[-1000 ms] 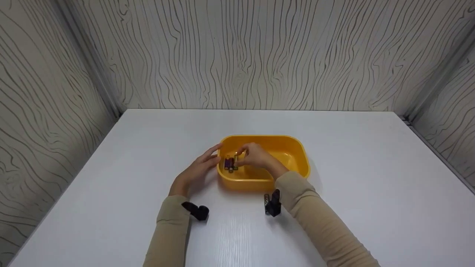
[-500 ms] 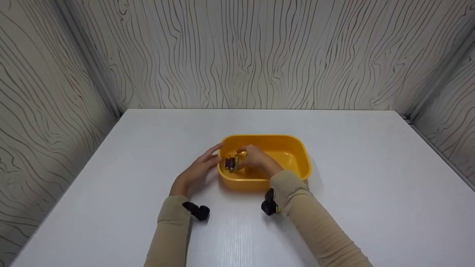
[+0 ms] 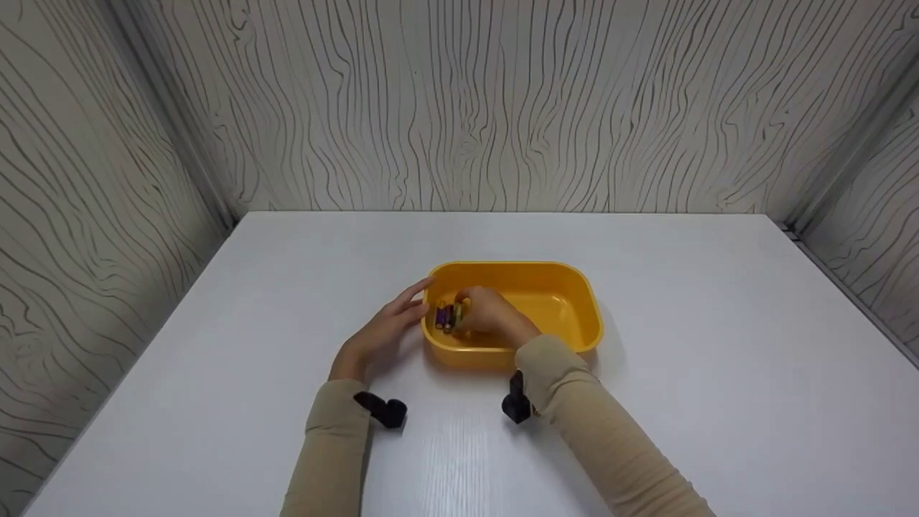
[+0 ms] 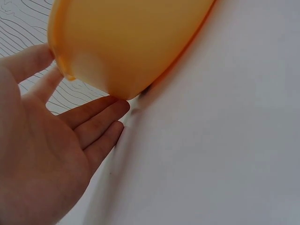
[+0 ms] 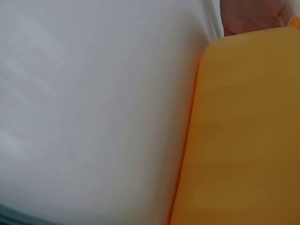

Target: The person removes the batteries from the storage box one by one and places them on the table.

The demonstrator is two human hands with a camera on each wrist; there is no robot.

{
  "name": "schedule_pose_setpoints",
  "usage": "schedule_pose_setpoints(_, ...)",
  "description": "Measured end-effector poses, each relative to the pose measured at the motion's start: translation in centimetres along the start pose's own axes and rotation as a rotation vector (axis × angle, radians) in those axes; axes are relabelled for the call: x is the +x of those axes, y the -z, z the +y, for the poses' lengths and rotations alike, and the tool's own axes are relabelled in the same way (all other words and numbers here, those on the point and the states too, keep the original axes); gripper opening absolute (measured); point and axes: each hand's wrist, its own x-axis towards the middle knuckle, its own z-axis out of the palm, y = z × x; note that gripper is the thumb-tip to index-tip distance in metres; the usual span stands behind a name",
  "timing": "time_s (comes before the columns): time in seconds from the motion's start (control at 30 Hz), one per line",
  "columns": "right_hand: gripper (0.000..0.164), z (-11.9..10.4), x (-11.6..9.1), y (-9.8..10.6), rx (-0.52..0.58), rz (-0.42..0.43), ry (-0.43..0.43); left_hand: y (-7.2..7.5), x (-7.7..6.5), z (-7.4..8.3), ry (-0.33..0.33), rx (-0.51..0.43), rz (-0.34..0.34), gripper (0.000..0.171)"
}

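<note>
Head view, yellow tub (image 3: 563,316): upright on the white table (image 3: 215,359), centre of the frame; I see nothing fixing it down.
Batteries: three small cylinders, battery-like, side by side at the tub's left end: purple battery (image 3: 440,316) leftmost, dark battery (image 3: 449,316) in the middle, greenish battery (image 3: 458,312) rightmost.
Right hand (image 3: 492,314): reaches in over the near rim; fingers curl and appear to pinch the greenish battery near its two ends. Whether it is clear of the tub floor, I cannot tell; the right wrist view does not show these fingers.
Left hand (image 3: 379,332): fingers extended against the tub's left side, grasping nothing; left wrist view, upper left, confirms the contact.
Row hazard: the batteries lie close; a sideways slip of the right fingertips would likely skew or roll the neighbours.
Pinch hazard: a round body held by its ends could pivot or spring loose under uneven pressure.
Tub hazard: support is at the left only; the right sleeve (image 3: 556,366) bearing on the near rim could shift or tip it.
Wrist camera hazard: the right wrist camera (image 3: 515,406), lower middle, sits beside a gold-coloured sliver (image 3: 535,411), mostly hidden, identity undetermined; a careless swing could knock it.
</note>
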Motion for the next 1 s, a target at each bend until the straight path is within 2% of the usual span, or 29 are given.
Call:
schedule_pose_setpoints(0.2, 0.053, -0.1, -0.1, -0.1, 0.015, 0.001, -0.027, -0.1, -0.2, 0.1, 0.029, 0.002, 0.023, 0.049)
schedule_pose_setpoints(0.37, 0.052, -0.1, -0.1, 0.0, 0.005, 0.005, -0.016, -0.2, -0.1, 0.1, 0.059, -0.003, 0.03, 0.048)
schedule_pose_setpoints(0.57, 0.057, -0.3, -0.3, 0.5, 0.046, 0.006, -0.028, -0.2, -0.1, 0.1, 0.074, -0.014, 0.032, 0.047)
schedule_pose_setpoints(0.8, 0.06, -0.4, -0.3, 1.0, -0.04, 0.005, 0.04, -0.1, -0.1, 0.1, 0.009, -0.002, 0.011, 0.05)
schedule_pose_setpoints(1.0, 0.057, -0.5, -0.6, 1.5, -0.052, 0.02, 0.088, 0.0, -0.1, 0.2, 0.049, -0.004, 0.014, 0.05)
